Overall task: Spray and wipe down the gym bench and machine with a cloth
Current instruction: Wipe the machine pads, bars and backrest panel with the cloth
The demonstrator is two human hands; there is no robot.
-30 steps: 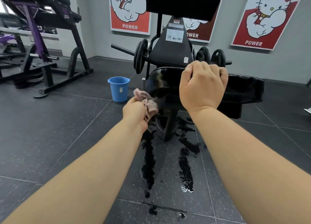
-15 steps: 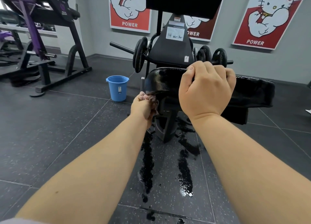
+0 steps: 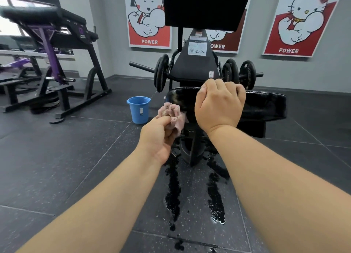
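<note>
Visibly wet pad [image 3: 266,104] clasped by right grip [image 3: 220,104]; left grip [image 3: 157,136] bunches pink cloth [image 3: 173,114].

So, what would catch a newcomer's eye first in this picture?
In the middle, the right hand grips the top edge of the shiny black pad, while the left hand holds a crumpled pink cloth at its left end. Dark wet streaks run over the floor below. A blue bucket stands on the floor left of the pad.

the bucket [image 3: 139,109] stands just left of the left hand [image 3: 158,138]; the pad [image 3: 266,105] lies under the right hand [image 3: 220,104], weight plates [image 3: 161,74] behind.
</note>
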